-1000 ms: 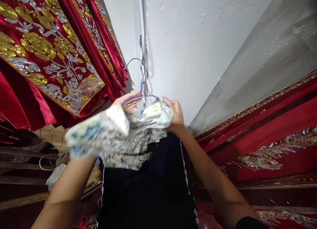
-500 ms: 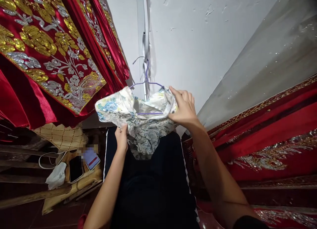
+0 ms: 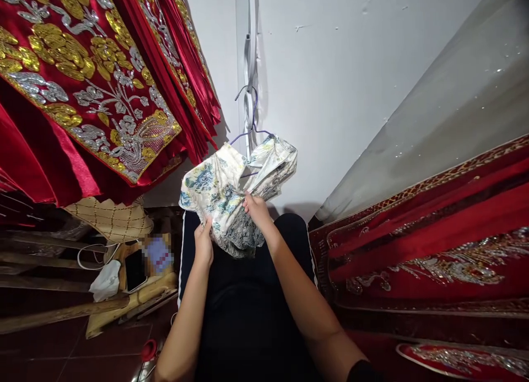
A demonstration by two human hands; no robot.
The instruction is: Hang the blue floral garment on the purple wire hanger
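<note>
A white floral garment (image 3: 221, 175) with blue and yellow flowers and a crinkled grey-green lower part hangs on a purple wire hanger (image 3: 253, 129) in front of the white wall. My left hand (image 3: 204, 240) pinches the garment's lower left edge. At the middle of its front, just below the neck opening, my right hand (image 3: 257, 211) grips the fabric between closed fingers. The garment's right shoulder hangs free of both hands. Its lower part reaches down over my dark-clothed lap.
Red cloth (image 3: 124, 103) with gold and silver sequins hangs at the left. Below it, a phone (image 3: 135, 270), crumpled white tissue (image 3: 105, 281) and a blurred screen lie on a wooden stand (image 3: 152, 288). More red embroidered cloth (image 3: 438, 261) is at the right.
My right hand has left the garment's right shoulder and moved down and left to its front middle. The garment has turned and its neck opening has narrowed. My left hand still holds the left edge.
</note>
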